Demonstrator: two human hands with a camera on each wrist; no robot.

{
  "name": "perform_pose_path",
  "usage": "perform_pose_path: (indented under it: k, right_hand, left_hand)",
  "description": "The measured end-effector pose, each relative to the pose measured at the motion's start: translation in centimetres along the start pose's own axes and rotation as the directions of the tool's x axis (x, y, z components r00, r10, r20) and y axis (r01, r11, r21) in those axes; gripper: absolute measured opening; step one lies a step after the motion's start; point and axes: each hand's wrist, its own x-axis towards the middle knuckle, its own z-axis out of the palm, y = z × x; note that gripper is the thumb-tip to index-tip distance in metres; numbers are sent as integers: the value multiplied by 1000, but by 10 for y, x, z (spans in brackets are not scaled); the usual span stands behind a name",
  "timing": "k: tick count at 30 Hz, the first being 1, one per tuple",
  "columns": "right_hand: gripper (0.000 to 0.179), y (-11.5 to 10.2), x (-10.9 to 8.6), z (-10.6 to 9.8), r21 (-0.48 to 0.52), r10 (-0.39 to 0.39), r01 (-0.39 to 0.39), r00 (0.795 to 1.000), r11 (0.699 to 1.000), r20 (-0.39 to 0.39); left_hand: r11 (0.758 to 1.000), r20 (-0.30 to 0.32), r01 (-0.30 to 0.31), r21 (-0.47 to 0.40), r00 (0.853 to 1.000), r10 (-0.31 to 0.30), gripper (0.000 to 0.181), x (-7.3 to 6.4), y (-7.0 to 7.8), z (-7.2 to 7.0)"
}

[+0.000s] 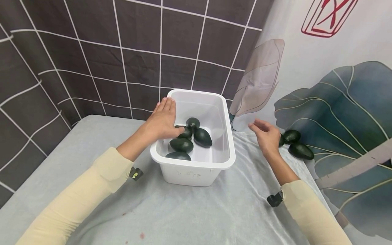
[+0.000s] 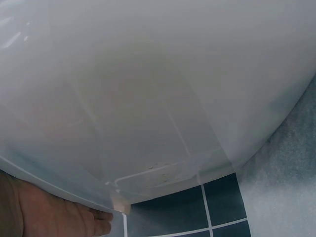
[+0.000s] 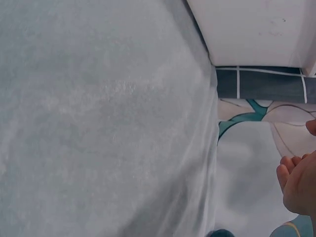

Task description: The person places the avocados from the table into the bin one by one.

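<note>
My left hand [image 1: 161, 119] lies on the left rim of a white plastic tub [image 1: 191, 166], its fingers straight and its thumb over the inside. In the left wrist view, the tub's outer wall [image 2: 148, 98] hides most of this hand [image 2: 54, 212]. Several dark green avocados [image 1: 202, 137] sit on the tub's floor, one partly behind the left thumb. To the right of the tub my right hand [image 1: 267, 137] is raised, fingers loosely bent, with nothing seen in it; the right wrist view shows part of that hand [image 3: 299, 187]. Just beyond it are more avocados [image 1: 301, 151], one partly hidden by the hand.
A pale grey cloth [image 1: 183, 211] covers the table. Dark tile-patterned fabric [image 1: 137, 68] hangs behind the tub. At the right, a white curtain with large printed leaves [image 1: 337, 102] borders the table's edge, close to the loose avocados.
</note>
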Motion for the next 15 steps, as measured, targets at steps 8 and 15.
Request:
perform_pose_path:
  k: [8,15]
  right_hand:
    - [58,9,4,-6,3,8,-8,1000,1000,-11]
    - [58,20,7,-10,-22,6,-6,999,1000,-32]
  left_hand:
    - [1000,-2,2,2,1000,-2,114,0,-1,0]
    - [1000,3,-2,-1,1000,2,113,1,0,0]
